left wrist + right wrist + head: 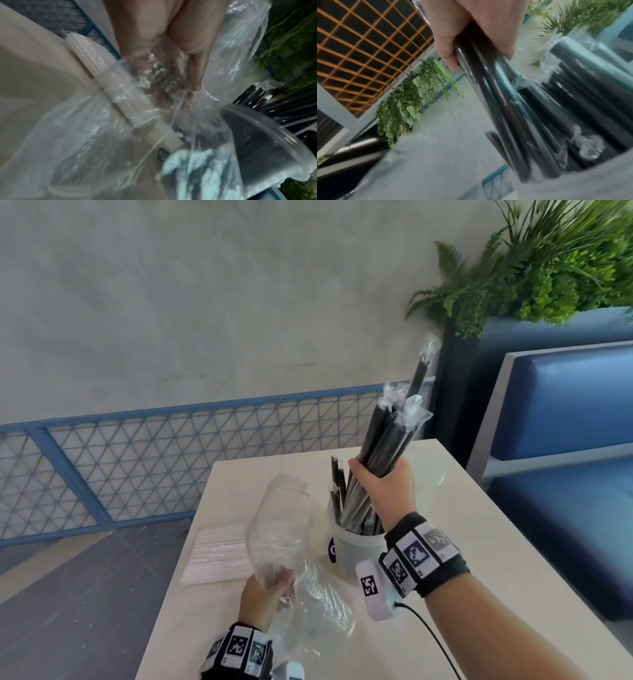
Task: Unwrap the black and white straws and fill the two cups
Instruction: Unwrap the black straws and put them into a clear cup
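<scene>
My right hand grips a bundle of black straws in thin clear sleeves, held tilted above a translucent cup that has several black straws standing in it. The right wrist view shows the same bundle of black straws under my fingers. My left hand holds an empty clear plastic bag upright by its lower end, left of the cup. A pack of white straws in clear wrap lies flat near the table's left edge; the white straws also show in the left wrist view.
The beige table has a second sheet of clear plastic lying near its front. A blue cushioned bench stands to the right, a planter with green plants behind it, and a blue mesh railing on the left.
</scene>
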